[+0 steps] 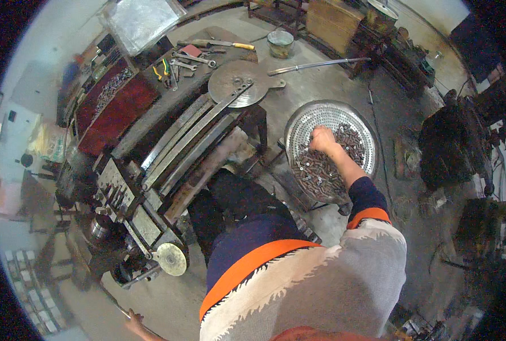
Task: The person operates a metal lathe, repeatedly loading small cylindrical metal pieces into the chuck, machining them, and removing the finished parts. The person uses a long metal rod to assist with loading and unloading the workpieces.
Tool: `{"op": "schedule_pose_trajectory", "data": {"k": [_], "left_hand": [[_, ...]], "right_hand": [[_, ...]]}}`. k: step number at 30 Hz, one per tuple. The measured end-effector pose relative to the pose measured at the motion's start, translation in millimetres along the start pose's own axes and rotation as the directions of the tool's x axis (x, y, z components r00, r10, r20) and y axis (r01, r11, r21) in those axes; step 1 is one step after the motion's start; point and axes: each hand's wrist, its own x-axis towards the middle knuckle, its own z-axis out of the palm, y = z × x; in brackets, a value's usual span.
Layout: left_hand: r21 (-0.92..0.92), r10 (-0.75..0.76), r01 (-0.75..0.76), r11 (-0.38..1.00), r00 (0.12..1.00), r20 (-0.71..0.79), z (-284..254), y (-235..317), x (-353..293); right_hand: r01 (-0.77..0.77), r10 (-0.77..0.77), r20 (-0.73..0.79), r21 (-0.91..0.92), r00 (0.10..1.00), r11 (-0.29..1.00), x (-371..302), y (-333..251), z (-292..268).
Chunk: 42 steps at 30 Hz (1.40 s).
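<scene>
My right hand [322,138] reaches over a round perforated metal tray [302,121], its fingers curled together. Whatever is between those fingers is hidden. Below and around the hand, many small brown metal pieces [321,181] lie heaped in the tray, with a few shiny ones among them. At the lower left, my left hand [135,323] is closed on the end of a thin metal lever [115,302]. That lever runs up toward a bench machine [145,219] with a round pale handwheel [170,259].
Long metal bars [193,142] run along the machine beside my legs. A round metal plate [239,82] sits at their far end, near wrenches [185,63] and pliers. Left of these is a red tray [118,111] of small parts. A bucket [280,44] stands on the floor beyond.
</scene>
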Motion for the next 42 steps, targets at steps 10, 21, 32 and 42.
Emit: {"op": "schedule_pose_trajectory", "data": {"k": [10, 21, 32, 42], "left_hand": [[0.759, 0.519, -0.292, 0.582, 0.852, -0.070, -4.4, -18.5, -14.7], [-0.123, 0.743, -0.780, 0.614, 0.518, 0.423, 100.9, 276.4, -201.2], [-0.511, 0.824, -0.674, 0.533, 0.279, 0.492, 204.9, 318.6, -266.6], [-0.605, 0.752, -0.470, 0.643, 0.239, 0.614, 190.8, 294.0, -234.5]], "right_hand": [[0.060, -0.017, -0.160, 0.269, 0.987, 0.961, -11.5, -25.7, -23.8], [0.876, -0.585, -0.689, 0.477, 0.428, 0.080, -84.5, -240.2, -145.0], [0.922, -0.836, -0.546, 0.348, 0.054, -0.167, -128.8, -336.5, -191.6], [0.874, -0.916, -0.400, 0.438, -0.021, -0.211, -130.6, -379.8, -199.7]]}}
